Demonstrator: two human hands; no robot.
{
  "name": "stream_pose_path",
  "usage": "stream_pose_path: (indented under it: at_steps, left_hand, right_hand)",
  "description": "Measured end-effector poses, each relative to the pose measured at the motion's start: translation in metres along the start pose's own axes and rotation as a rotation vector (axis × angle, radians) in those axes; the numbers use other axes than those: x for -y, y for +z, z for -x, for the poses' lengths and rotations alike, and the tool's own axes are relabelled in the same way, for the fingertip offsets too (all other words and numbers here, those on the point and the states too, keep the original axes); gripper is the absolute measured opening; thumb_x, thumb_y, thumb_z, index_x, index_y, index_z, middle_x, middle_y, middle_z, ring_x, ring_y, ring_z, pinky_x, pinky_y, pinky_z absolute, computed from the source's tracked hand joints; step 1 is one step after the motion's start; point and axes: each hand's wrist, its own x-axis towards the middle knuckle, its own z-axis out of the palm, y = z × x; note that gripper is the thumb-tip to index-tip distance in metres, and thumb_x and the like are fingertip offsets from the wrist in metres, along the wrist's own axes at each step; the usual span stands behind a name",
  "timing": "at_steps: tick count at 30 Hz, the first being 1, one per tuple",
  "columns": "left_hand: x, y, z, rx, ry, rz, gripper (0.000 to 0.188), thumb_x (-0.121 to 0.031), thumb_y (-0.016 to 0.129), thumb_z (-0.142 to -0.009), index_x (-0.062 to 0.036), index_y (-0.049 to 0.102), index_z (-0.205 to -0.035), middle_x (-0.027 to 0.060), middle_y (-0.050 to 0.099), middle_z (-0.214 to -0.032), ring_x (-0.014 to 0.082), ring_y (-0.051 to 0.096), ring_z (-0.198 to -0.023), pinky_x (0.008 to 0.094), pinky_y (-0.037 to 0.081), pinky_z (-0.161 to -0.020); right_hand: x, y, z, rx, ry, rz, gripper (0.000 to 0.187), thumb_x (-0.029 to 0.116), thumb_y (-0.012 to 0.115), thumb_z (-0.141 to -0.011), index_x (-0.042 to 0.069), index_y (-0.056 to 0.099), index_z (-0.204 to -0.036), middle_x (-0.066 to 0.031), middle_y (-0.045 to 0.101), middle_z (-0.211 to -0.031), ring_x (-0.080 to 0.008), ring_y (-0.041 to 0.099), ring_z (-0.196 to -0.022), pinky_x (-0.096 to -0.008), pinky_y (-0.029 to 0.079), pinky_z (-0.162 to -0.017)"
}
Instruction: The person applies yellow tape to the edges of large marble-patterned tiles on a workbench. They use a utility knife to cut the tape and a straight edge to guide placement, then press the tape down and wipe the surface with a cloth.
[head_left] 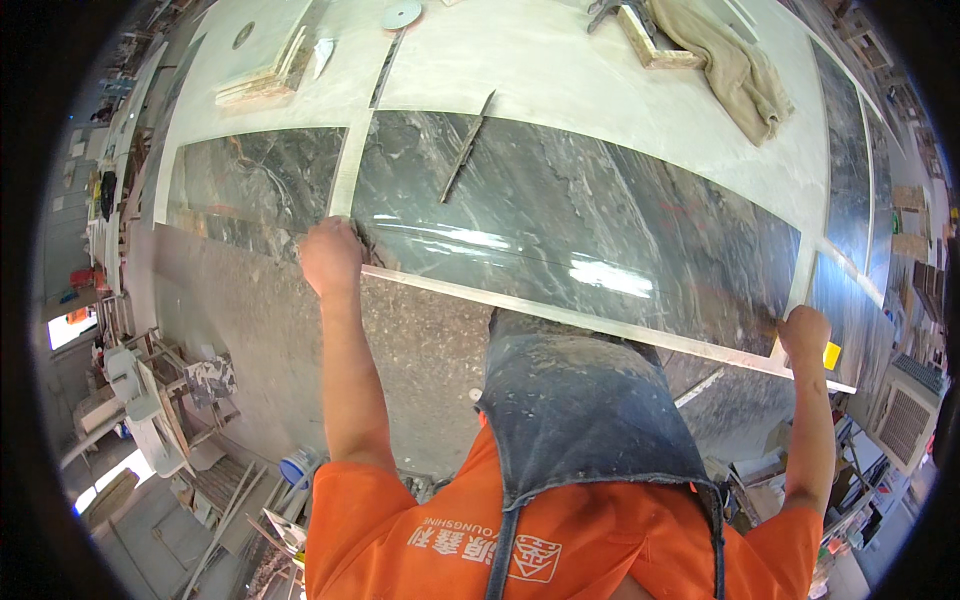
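A long, polished dark grey marble slab [600,215] with pale veins lies across the white worktable [480,65] in front of me. My left hand [333,256] is closed on the slab's near left corner, its fingertips hidden. At the near right corner, my right hand [805,335] is closed on the slab's edge, its fingers partly hidden. A thin dark strip [466,150] rests slantwise over the slab's far edge. Left of the slab, across a pale gap, lies a shorter dark marble piece [265,175].
More dark marble pieces [845,160] lie at the right. Farther back are a khaki cloth [725,65], an angled stone-edged frame piece [655,45], a round disc [402,15] and stacked pale strips [265,85]. A blue bucket [297,467] and clutter stand on the floor at lower left.
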Motion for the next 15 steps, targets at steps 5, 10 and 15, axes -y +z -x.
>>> stream_pose_path:
  at_steps: [5, 10, 15]
  left_hand:
    - [-0.021, -0.010, 0.011, -0.057, -0.167, -0.047, 0.059, -0.027, 0.066, -0.094, 0.0006, 0.053, -0.143, 0.0225, 0.065, -0.123, 0.0411, 0.062, -0.113, 0.0506, 0.053, -0.094]
    - [-0.057, -0.003, 0.021, -0.376, 0.025, 0.063, 0.059, -0.023, 0.071, -0.089, 0.0018, 0.053, -0.140, 0.0244, 0.061, -0.127, 0.0420, 0.056, -0.119, 0.0541, 0.046, -0.100]
    - [-0.188, -0.027, 0.069, -0.077, 0.594, 0.425, 0.056, -0.024, 0.071, -0.086, -0.0035, 0.056, -0.135, 0.0194, 0.054, -0.142, 0.0410, 0.046, -0.136, 0.0579, 0.035, -0.111]
  right_hand:
    - [0.001, 0.001, 0.001, -0.016, 0.000, -0.008, 0.026, 0.028, 0.069, -0.085, 0.004, 0.080, -0.088, -0.0195, 0.077, -0.095, -0.0381, 0.075, -0.092, -0.0481, 0.060, -0.081]
    - [0.001, 0.009, -0.004, -0.017, 0.013, -0.018, 0.026, 0.028, 0.070, -0.083, 0.004, 0.079, -0.087, -0.0207, 0.076, -0.093, -0.0388, 0.075, -0.090, -0.0477, 0.060, -0.080]
    - [0.003, 0.007, -0.005, 0.010, 0.024, -0.017, 0.029, 0.031, 0.075, -0.079, 0.003, 0.078, -0.086, -0.0220, 0.076, -0.093, -0.0404, 0.074, -0.091, -0.0484, 0.059, -0.081]
